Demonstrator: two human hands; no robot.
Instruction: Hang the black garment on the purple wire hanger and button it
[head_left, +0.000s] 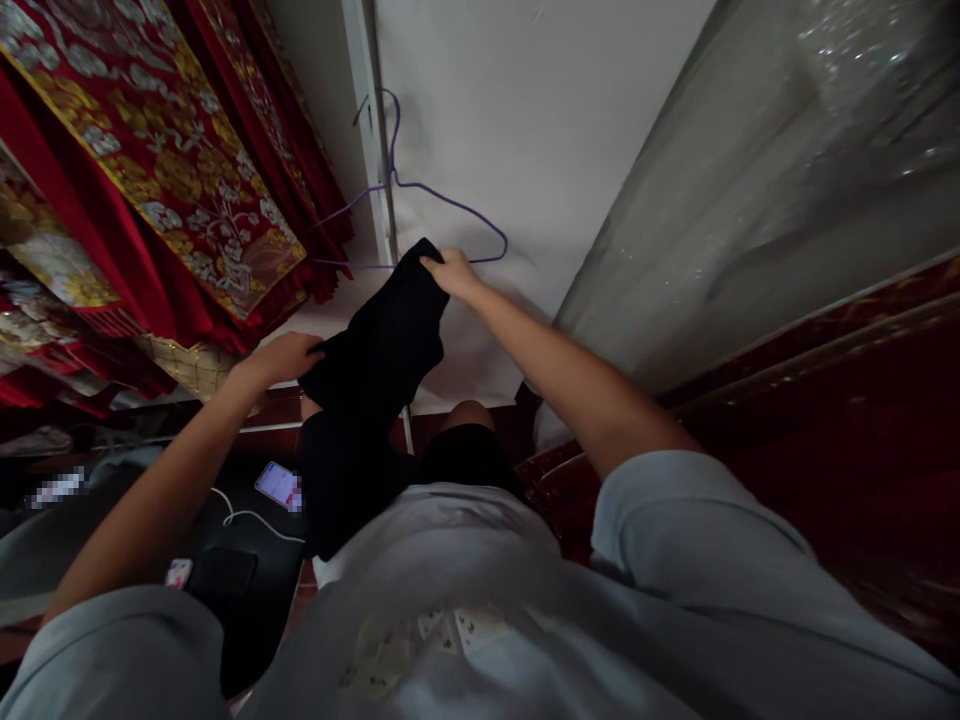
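A black garment (pixel 379 345) stretches between my two hands; its exact kind I cannot make out. My right hand (pixel 452 275) pinches its upper corner, close to the lower bar of a purple wire hanger (pixel 450 200). On the other side, my left hand (pixel 289 357) grips the garment's left edge. Dark cloth hangs down from there toward my lap. The hanger hooks by a white upright bar (pixel 382 205) against the pale wall, with no cloth on it.
Red embroidered garments (pixel 187 170) hang at the left. Below them, a lit phone (pixel 279 486) and a white cable (pixel 255 516) lie on a black surface (pixel 262 560). Clear plastic sheeting (pixel 675 220) covers something at the right, above dark red fabric (pixel 825 420).
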